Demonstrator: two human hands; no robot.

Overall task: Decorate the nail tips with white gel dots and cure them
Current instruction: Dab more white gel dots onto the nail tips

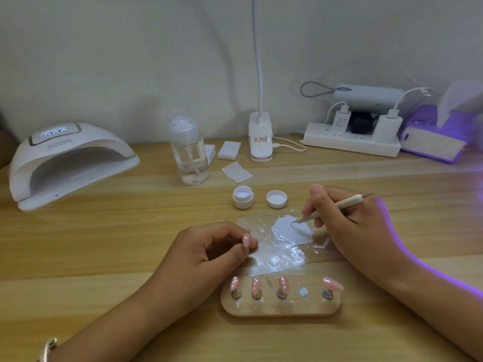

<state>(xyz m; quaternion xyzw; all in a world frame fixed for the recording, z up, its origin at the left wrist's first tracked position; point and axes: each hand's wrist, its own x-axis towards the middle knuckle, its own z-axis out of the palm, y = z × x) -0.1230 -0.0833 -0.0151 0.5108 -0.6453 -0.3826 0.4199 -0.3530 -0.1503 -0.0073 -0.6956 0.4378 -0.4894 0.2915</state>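
I see a matt, light wood-grain table (104, 244) and a smooth wooden holder board (279, 308) carrying glossy pink nail tips (256, 284) on metal pegs (257, 295). The clear film (277, 259) looks crinkled and shiny under wet white gel (287, 231); the curing lamp (78, 152) is smooth white plastic, the dotting tool (337, 205) matt cream.

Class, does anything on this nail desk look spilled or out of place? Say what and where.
White gel is spattered across the clear film. On the wooden stand, the fourth spot from the left is bare; the left hand pinches a pink nail tip.
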